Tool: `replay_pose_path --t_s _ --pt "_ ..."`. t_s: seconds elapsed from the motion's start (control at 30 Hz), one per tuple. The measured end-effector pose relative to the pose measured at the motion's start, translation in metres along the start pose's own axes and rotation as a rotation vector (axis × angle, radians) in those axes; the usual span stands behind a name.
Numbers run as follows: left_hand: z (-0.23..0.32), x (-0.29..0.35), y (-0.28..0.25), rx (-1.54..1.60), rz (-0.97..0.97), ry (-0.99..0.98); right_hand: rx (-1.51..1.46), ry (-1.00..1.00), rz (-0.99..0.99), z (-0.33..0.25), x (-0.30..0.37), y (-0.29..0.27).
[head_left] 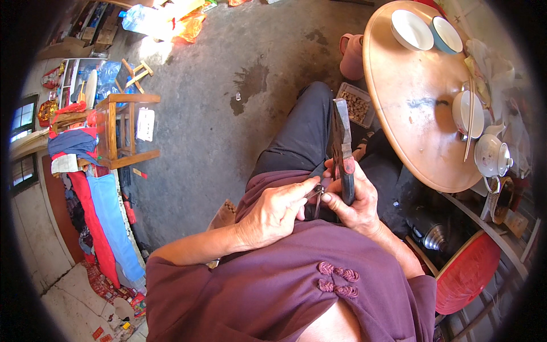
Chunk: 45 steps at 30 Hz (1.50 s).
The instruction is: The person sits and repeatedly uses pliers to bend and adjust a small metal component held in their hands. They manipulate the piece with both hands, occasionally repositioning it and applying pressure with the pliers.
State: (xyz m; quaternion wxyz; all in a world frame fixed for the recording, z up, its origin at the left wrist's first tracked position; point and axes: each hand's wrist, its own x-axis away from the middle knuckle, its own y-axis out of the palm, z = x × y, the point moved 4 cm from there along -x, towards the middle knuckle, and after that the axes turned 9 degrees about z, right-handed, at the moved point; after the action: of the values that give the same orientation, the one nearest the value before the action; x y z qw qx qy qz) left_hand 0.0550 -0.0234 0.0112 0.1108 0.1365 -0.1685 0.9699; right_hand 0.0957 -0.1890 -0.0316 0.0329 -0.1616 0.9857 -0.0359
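My left hand (274, 212) and my right hand (359, 206) meet above my lap. A long tool (342, 137) with a dark, worn metal body and a red and black handle stands upright in my right hand; its exact kind I cannot make out. Between the fingertips of both hands is a small metal piece (319, 189) with a thin shiny shaft pointing down. My left fingers are pressed together at it, and my right thumb touches its side. Part of the small piece is hidden by the fingers.
A round wooden table (416, 114) at right carries bowls (411, 29), chopsticks (470, 117) and a teapot (493, 155). Beneath its edge sits a tray of nuts (354, 107). A wooden stool (128, 131) and cloths are at left. A red basin (468, 273) leans at lower right.
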Motion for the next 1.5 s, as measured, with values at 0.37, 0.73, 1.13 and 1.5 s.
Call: replay_pose_path --t_s 0.37,0.73,1.13,1.5 --pt "-0.013 -0.001 0.007 0.093 -0.023 0.000 -0.101 0.031 0.090 0.008 0.005 -0.001" --pt "-0.026 0.001 0.013 0.283 -0.041 -0.245 -0.012 0.047 0.007 0.007 0.006 -0.005" --pt "-0.025 -0.002 0.012 0.162 0.023 -0.163 0.161 -0.051 0.095 0.010 0.009 -0.003" --pt "-0.028 -0.008 0.014 0.323 -0.039 -0.358 0.280 -0.278 0.061 0.003 0.007 0.003"
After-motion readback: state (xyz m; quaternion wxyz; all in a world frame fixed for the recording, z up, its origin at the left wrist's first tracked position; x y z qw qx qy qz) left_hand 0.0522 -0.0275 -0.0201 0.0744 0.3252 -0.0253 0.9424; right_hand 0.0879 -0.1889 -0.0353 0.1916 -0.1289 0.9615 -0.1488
